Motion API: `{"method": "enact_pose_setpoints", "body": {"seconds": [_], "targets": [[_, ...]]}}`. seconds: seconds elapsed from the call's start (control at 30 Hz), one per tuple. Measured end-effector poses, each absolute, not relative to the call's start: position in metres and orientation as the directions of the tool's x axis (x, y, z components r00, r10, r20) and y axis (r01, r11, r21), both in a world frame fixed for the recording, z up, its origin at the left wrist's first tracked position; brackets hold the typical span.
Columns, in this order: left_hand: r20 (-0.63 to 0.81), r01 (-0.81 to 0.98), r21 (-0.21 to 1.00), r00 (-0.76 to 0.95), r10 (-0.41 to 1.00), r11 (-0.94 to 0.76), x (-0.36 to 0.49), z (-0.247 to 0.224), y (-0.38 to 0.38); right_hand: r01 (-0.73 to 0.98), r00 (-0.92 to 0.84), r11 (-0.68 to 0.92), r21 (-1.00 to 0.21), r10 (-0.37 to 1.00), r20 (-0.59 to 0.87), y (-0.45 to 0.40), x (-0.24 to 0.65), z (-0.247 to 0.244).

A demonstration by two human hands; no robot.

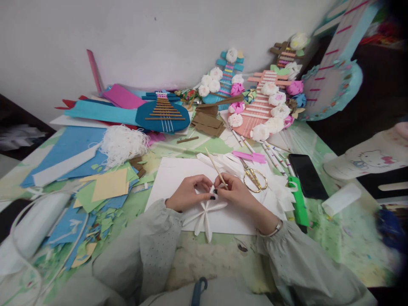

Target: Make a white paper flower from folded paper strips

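Note:
Over a white sheet of paper (165, 174), both hands meet at a white paper piece (206, 214) with several narrow petals spread downward. My left hand (191, 192) pinches its upper end between thumb and fingers. My right hand (234, 191) closes on the same end from the other side and also holds a thin wooden stick (213, 160), which slants up to the left. The fingertips nearly touch, so the part between them is mostly hidden. Gold-handled scissors (255, 179) lie just beyond my right hand.
Blue paper instrument (163, 114), white string (123, 144) and brown paper (207, 121) lie at the back left. Flower-covered pink instrument (258, 106) leans against the wall. Black phone (307, 176), green cutter (298, 202) and white cup (366, 155) are right. Paper scraps (108, 221) cover the left.

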State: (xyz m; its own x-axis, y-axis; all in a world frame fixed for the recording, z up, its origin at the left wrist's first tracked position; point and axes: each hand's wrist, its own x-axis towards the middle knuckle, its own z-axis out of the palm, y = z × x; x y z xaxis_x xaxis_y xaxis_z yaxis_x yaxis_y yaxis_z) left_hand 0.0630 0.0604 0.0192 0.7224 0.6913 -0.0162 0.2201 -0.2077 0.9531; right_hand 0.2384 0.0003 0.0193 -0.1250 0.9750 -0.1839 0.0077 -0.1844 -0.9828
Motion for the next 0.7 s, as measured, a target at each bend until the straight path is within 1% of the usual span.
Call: {"method": "enact_pose_setpoints", "body": {"seconds": [0.23,0.43,0.7], "targets": [[-0.01,0.237,0.947,0.693,0.721,-0.214,0.0621,0.0187,0.061,-0.04,-0.144,-0.154,-0.987,0.979,-0.147,0.0008,0.2411,0.0136],[-0.062,0.23,0.967,0.642,0.765,-0.115,0.0633,0.0178,0.0596,-0.031,-0.142,-0.143,-0.989,0.98,-0.138,0.0008,0.2407,0.0143],[-0.05,0.19,0.978,0.596,0.801,-0.08,0.0631,0.013,0.0612,-0.031,-0.129,-0.156,-0.987,0.98,-0.151,0.0003,0.2402,0.0166]]}}
